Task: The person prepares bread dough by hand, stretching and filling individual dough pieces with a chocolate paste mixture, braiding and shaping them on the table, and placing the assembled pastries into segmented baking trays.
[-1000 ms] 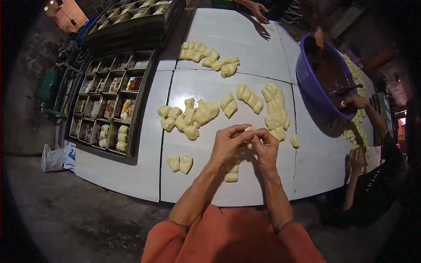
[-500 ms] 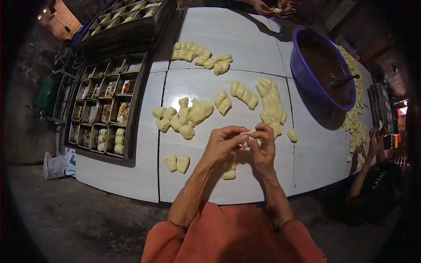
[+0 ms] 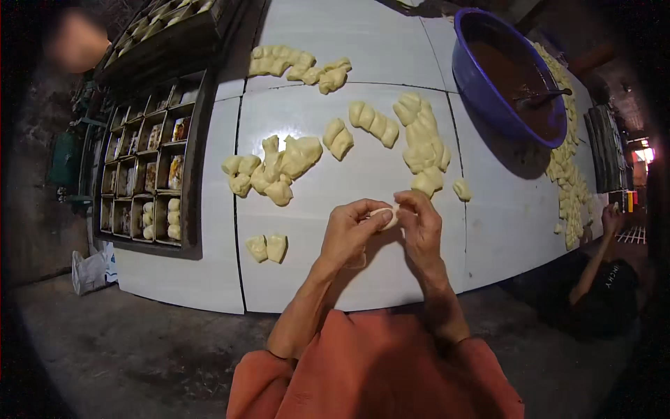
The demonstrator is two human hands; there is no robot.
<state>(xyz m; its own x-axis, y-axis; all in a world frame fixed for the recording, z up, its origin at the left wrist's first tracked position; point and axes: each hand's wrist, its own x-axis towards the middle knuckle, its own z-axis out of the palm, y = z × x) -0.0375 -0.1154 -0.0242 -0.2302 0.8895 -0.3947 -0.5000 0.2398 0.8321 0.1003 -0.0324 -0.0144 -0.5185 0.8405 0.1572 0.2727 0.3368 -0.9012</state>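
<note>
Above the near part of the white table, my left hand [image 3: 352, 230] pinches a small pale piece of dough [image 3: 386, 217] between thumb and fingers. My right hand [image 3: 421, 229] closes its fingertips on the other side of the same piece. Part of another dough piece [image 3: 358, 261] shows beneath my left hand, mostly hidden. A lumpy dough clump [image 3: 296, 157] lies to the far left of my hands. Beyond them is a long stretch of joined dough pieces [image 3: 421, 136], with a small single piece [image 3: 461, 189] beside it. Two short pieces [image 3: 266, 248] sit side by side at the left.
A dark-framed set of tins [image 3: 149, 167] stands at the left, some holding dough balls; another [image 3: 160, 28] is behind it. At the far right, a purple basin [image 3: 481, 91] holds brown filling. Many dough pieces [image 3: 569, 181] line the right side, near a co-worker's arm [image 3: 597, 255].
The view has shifted, so the table things appear further left and higher. The dough between my fingers looks rounder and more visible. A person's head has appeared at upper left; the far hands have left view.
</note>
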